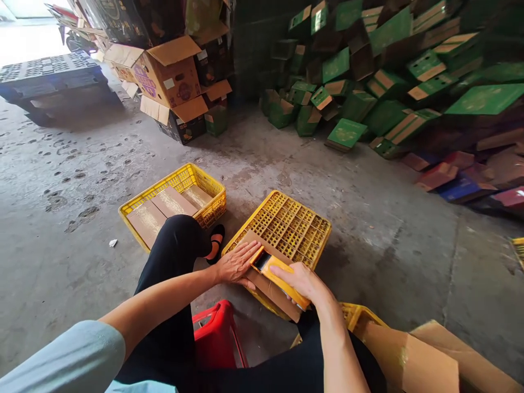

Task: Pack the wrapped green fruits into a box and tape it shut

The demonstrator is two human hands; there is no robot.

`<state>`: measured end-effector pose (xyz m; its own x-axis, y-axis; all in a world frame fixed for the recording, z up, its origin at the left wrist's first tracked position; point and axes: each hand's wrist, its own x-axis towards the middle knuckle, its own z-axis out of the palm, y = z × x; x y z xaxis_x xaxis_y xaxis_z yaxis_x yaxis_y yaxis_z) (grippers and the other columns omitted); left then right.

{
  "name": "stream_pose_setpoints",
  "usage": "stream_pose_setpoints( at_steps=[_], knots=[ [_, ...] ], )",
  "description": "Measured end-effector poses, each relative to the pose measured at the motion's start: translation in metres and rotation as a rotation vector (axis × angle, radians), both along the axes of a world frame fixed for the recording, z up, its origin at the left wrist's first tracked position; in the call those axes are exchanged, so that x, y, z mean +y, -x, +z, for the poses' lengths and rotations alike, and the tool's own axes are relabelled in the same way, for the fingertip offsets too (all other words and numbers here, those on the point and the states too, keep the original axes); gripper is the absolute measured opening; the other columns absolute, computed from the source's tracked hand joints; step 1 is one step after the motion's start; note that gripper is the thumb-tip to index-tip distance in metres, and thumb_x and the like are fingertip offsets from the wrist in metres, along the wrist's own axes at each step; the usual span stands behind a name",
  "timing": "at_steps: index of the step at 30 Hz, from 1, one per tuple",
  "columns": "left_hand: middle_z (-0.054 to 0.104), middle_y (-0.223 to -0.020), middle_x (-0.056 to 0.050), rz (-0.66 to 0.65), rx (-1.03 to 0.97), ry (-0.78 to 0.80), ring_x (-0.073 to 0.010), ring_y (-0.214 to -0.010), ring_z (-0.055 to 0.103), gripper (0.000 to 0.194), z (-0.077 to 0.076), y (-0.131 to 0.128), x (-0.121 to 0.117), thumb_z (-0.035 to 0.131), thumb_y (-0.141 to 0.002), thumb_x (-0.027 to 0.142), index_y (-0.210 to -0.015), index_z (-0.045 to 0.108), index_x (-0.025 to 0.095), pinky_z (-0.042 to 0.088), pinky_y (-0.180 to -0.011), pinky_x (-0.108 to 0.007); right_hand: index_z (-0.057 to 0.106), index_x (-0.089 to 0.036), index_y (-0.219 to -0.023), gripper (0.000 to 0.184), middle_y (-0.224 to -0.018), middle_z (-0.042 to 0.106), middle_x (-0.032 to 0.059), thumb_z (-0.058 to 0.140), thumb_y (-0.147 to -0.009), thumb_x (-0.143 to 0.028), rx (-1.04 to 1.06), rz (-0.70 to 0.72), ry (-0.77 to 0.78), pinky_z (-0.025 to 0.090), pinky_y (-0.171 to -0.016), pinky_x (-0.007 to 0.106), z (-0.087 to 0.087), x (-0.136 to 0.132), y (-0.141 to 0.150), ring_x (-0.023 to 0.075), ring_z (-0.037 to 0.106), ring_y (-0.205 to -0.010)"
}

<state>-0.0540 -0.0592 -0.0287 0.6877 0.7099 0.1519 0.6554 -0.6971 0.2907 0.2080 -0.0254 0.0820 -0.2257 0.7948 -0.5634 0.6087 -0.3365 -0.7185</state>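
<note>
Right hand grip clamped around a yellow tape dispenser, which lies along the top of a narrow brown carton; left hand grip not clamped, laid flat with fingers extended on the carton at the dispenser's front end. Carton sits on an upturned yellow crate, near the side closest to the person. Step looks like taping; to do it well, press the carton down with the left palm so it can't slide, keep the dispenser straight along the carton, pull evenly, keep left fingertips clear of the front end. Can't tell whether tape is stuck down. Counts: one dispenser, one carton being worked, one upturned crate, one filled crate with three packed cartons showing (knee may hide more), one red stool, one part-hidden crate lower right beside loose cardboard, one cut-off crate far right. Green boxes heaped behind: overlapping, uncountable.
</note>
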Motion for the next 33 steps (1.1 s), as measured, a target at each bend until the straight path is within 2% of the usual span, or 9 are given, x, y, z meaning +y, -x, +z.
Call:
stream_pose_setpoints(
  at_steps=[3, 10, 16, 21, 25, 29, 33],
  knots=[
    [0.015, -0.172, -0.026, -0.003, 0.027, 0.011, -0.0361, -0.162, 0.010, 0.113, 0.000, 0.000, 0.000, 0.041, -0.096, 0.081, -0.167, 0.006, 0.001, 0.015, -0.132, -0.050, 0.073, -0.018, -0.067, 0.042, -0.053, 0.067, 0.0090, 0.076, -0.082, -0.057, -0.037, 0.128, 0.076, 0.045, -0.045, 0.030, 0.004, -0.001, -0.002, 0.0220, 0.063, -0.045],
    [0.021, -0.170, -0.027, -0.010, 0.008, -0.078, -0.0355, -0.162, 0.013, 0.115, 0.001, 0.000, 0.000, 0.046, -0.094, 0.082, -0.167, 0.012, 0.000, 0.017, -0.132, -0.047, 0.068, -0.019, -0.067, 0.043, -0.054, 0.067, 0.0076, 0.069, -0.089, -0.056, -0.142, 0.134, 0.148, 0.050, -0.046, 0.029, 0.026, -0.001, -0.001, 0.0204, 0.065, -0.047],
    [0.026, -0.169, -0.026, 0.013, 0.010, -0.145, -0.0347, -0.162, 0.016, 0.116, -0.004, -0.002, 0.002, 0.046, -0.091, 0.085, -0.166, 0.018, 0.001, 0.022, -0.131, -0.047, 0.066, -0.018, -0.072, 0.047, -0.063, 0.071, 0.0086, 0.060, -0.094, -0.059, -0.235, 0.142, 0.191, 0.057, -0.055, 0.030, 0.045, -0.005, -0.008, 0.0218, 0.071, -0.056],
    [0.025, -0.171, -0.023, 0.027, -0.018, -0.113, -0.0357, -0.161, 0.018, 0.113, -0.002, -0.002, -0.001, 0.046, -0.091, 0.085, -0.168, 0.020, 0.006, 0.021, -0.131, -0.049, 0.065, -0.020, -0.069, 0.042, -0.061, 0.068, 0.0068, 0.063, -0.093, -0.055, -0.215, 0.105, 0.170, 0.057, -0.053, 0.030, 0.038, -0.007, -0.011, 0.0203, 0.068, -0.054],
    [0.021, -0.172, -0.021, 0.019, -0.014, -0.090, -0.0373, -0.161, 0.017, 0.108, 0.000, -0.006, -0.004, 0.045, -0.092, 0.084, -0.168, 0.021, 0.012, 0.018, -0.131, -0.053, 0.066, -0.018, -0.068, 0.043, -0.062, 0.068, 0.0064, 0.062, -0.095, -0.051, -0.224, 0.184, 0.130, 0.054, -0.054, 0.029, 0.029, -0.004, -0.012, 0.0195, 0.067, -0.056],
    [0.023, -0.171, -0.022, -0.054, -0.020, -0.082, -0.0346, -0.162, 0.018, 0.113, 0.000, -0.014, -0.004, 0.044, -0.093, 0.084, -0.168, 0.013, 0.006, 0.018, -0.131, -0.051, 0.065, -0.016, -0.063, 0.049, -0.060, 0.067, 0.0088, 0.059, -0.097, -0.051, -0.300, 0.250, 0.039, 0.048, -0.054, 0.028, 0.025, -0.004, -0.012, 0.0196, 0.065, -0.059],
    [0.021, -0.172, -0.023, -0.062, -0.020, -0.085, -0.0339, -0.162, 0.018, 0.114, 0.000, -0.016, -0.003, 0.042, -0.093, 0.084, -0.168, 0.011, 0.004, 0.021, -0.131, -0.047, 0.068, -0.016, -0.067, 0.050, -0.060, 0.067, 0.0091, 0.059, -0.097, -0.055, -0.285, 0.267, 0.040, 0.047, -0.052, 0.027, 0.024, -0.007, -0.013, 0.0199, 0.066, -0.059]
  ],
)
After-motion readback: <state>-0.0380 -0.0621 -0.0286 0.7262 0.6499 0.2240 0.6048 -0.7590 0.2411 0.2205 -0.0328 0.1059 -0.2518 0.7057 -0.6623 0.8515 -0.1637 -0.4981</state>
